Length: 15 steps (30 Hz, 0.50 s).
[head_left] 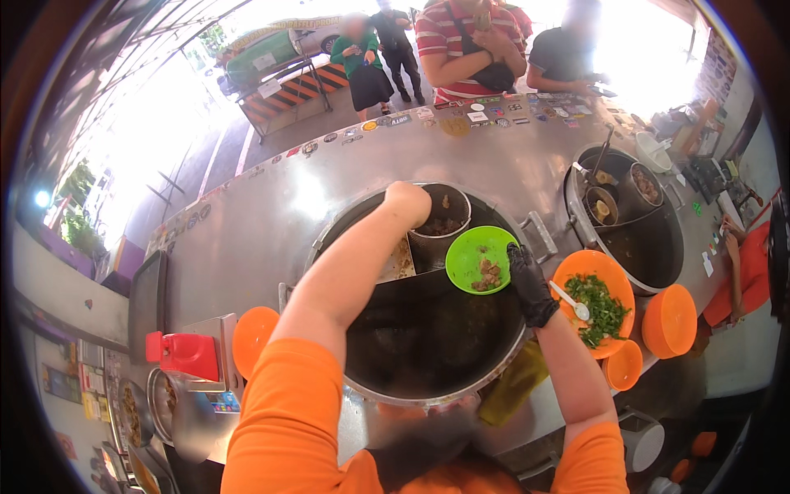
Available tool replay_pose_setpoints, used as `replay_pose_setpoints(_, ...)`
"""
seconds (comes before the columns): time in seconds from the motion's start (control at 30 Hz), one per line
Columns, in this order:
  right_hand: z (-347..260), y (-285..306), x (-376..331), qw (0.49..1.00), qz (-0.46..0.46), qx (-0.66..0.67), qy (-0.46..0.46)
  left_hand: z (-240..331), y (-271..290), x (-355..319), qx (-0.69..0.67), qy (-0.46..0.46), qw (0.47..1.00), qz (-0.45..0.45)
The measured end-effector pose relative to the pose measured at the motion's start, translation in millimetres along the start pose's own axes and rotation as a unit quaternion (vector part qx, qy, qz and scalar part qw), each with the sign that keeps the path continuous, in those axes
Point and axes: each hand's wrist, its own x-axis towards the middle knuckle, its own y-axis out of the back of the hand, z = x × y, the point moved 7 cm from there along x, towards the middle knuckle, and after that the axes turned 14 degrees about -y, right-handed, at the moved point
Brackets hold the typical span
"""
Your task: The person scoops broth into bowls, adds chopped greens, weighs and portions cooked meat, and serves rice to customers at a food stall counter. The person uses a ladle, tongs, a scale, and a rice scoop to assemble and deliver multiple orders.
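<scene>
Gloved in black, the right hand [531,286] pinches the right edge of a green bowl [465,253], while the bare left hand [409,204] is at the rim of a metal cup [444,240] inside the big pot [428,401]; its fingers are hidden, so I cannot tell whether they are spread or pressed together.

The green bowl has a small heap of meat pieces [489,277] in it, and the metal cup has darker chunks. Dark broth [403,342] fills the near part of the big pot. Just right of the big pot is an orange plate [623,284] of chopped greens [605,311] with a white spoon [582,311]; orange bowls [668,321] stand beyond it. Farther right of the big pot is a second pot [673,247] with smaller metal containers and dark liquid.

All around the big pot runs a steel counter [247,210], with stickers [456,126] along its far edge. Several people stand past that edge, and a red jug [191,356] is left of the big pot.

The green bowl is tilted over the big pot's right side, directly left of the gloved hand and near the left one.
</scene>
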Motion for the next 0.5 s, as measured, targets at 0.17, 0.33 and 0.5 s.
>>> replay_pose_setpoints(0.17, -8, -7, 7, 0.996, -0.044, 0.063, -0.045, -28, 52, -78, -0.019, 0.027, 0.997, 0.067)
replay_pose_setpoints(0.33, -28, -23, 4, 0.978, -0.111, 0.162, -0.069, -1, 107, -142, 0.038, -0.036, 0.992, 0.117)
replay_pose_setpoints(0.5, -37, -26, 5, 0.99, -0.081, 0.107, -0.04, -20, 126, -137, 0.049, 0.008, 0.991, 0.123)
